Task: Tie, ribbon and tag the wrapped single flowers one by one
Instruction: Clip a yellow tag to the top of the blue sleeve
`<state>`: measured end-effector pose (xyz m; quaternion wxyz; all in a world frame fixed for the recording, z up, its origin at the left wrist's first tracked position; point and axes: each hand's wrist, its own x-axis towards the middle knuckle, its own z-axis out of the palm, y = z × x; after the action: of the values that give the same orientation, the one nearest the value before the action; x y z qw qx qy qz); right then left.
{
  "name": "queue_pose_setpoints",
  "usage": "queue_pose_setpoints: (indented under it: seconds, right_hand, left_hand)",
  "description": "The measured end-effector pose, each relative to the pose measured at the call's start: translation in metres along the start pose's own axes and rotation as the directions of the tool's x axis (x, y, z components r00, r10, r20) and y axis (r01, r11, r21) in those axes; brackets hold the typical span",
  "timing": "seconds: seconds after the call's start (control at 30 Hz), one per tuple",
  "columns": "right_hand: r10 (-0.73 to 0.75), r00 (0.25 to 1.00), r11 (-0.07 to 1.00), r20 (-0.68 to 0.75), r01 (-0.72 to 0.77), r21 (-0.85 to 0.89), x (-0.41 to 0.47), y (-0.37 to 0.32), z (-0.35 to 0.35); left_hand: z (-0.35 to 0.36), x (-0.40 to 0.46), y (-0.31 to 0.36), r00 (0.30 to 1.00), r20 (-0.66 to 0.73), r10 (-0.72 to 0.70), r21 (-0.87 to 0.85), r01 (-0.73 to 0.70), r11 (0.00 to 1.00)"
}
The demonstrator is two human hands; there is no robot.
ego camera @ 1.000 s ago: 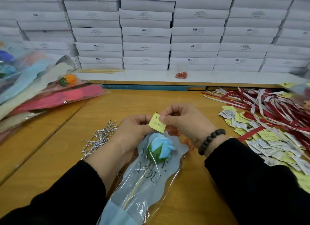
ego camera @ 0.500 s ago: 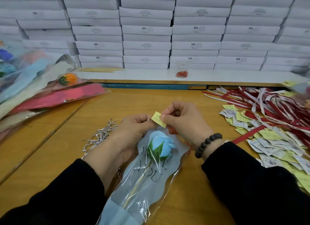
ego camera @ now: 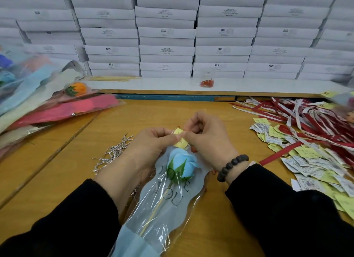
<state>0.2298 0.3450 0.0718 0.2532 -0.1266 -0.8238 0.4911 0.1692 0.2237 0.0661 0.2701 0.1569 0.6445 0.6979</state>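
Dozens of boxes (ego camera: 166, 34): white card, flat, stacked in columns across 10 to 2 o'clock; several printed "SGS".
Table (ego camera: 57, 180): orange-yellow wood, smooth, with a seam running toward 7 o'clock.
Flower pile (ego camera: 57, 103): wrapped single stems at 9 to 10 o'clock, sleeves pink, pale blue and cream, glossy film, one orange bloom showing. Whether these are finished or waiting, I cannot tell.
Ribbons (ego camera: 316, 122): red and white strips, narrow and flat, tangled at 2 to 3 o'clock.
Loose tags (ego camera: 310, 164): a heap of small yellow and white printed paper squares at 3 to 4 o'clock.
Current flower (ego camera: 182, 163): blue rose on a thin pale stick, in a clear crinkled sleeve lettered "LOVE YOU", lying centre to 6 o'clock, bloom just below the hands.
Twist ties (ego camera: 113, 153): silver, thin, crimped, a loose bunch beside the left wrist.
Left hand (ego camera: 149, 147): fingers curled, pinching the tag's left edge.
Right hand (ego camera: 206, 136): fingers curled, pinching the tag's right side; beaded bracelet on the wrist.
Tag in hand (ego camera: 181, 141): yellow paper slip, between both hands, above the bloom.
Red cord (ego camera: 194, 150): thin loop by the tag, mostly hidden.
Progress: judged mid-tagging on this stem; no tie or ribbon visible on it; the heaped ribbons and tags suggest many stems remain.
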Motion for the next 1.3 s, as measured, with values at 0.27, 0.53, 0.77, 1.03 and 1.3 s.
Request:
queue_pose_setpoints:
  seconds: [0.27,0.53,0.77,1.03,1.3]
  right_hand:
    - [0.094,0.988,0.986,0.124,-0.075,-0.15,0.01,0.001,-0.047]
    - [0.368,0.83,0.881,0.419,-0.167,-0.443,0.008,0.023,-0.077]
    - [0.275,0.848,0.862,0.453,-0.008,-0.507,0.008,0.024,-0.064]
    - [0.244,0.9,0.955,0.361,-0.159,-0.251,0.009,0.027,-0.067]
    - [0.105,0.978,0.993,0.178,-0.112,0.03,0.008,0.016,-0.05]
  left_hand:
    - [-0.002,0.002,-0.002,1.0,-0.012,-0.001,0.0,0.001,1.0]
    - [-0.001,0.001,-0.001,0.999,-0.006,-0.033,0.023,0.033,0.999]
    - [-0.001,-0.001,-0.001,0.999,-0.009,-0.038,0.022,0.038,0.999]
    - [0.001,-0.001,0.0,0.999,-0.018,-0.031,0.003,0.031,1.0]
    - [0.002,-0.001,-0.001,1.0,0.0,-0.023,-0.022,0.023,0.999]
